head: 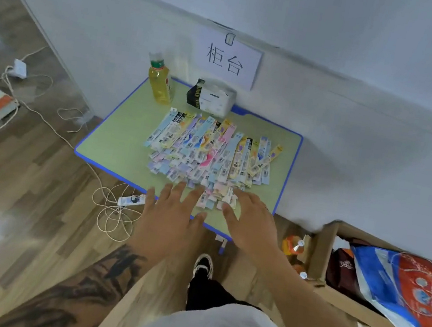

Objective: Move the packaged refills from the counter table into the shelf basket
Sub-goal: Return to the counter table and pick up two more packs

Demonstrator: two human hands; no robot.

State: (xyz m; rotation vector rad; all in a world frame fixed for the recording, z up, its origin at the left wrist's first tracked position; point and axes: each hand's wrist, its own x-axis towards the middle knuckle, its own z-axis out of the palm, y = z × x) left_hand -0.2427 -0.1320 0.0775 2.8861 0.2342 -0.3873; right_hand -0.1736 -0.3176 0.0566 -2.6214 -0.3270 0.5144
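Both hands reach flat over the near edge of the green counter table (116, 144): left hand (169, 221) with fingers spread and straight, holding nothing; right hand (251, 225) likewise released, its fingertips seemingly touching the heap of packaged refills (210, 154) piled mid-table, before a yellow drink bottle (160, 81) and tissue pack (211, 97)

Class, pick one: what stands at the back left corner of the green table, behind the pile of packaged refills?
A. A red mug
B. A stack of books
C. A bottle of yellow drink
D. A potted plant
C: a bottle of yellow drink stands upright there, left of a tissue pack.
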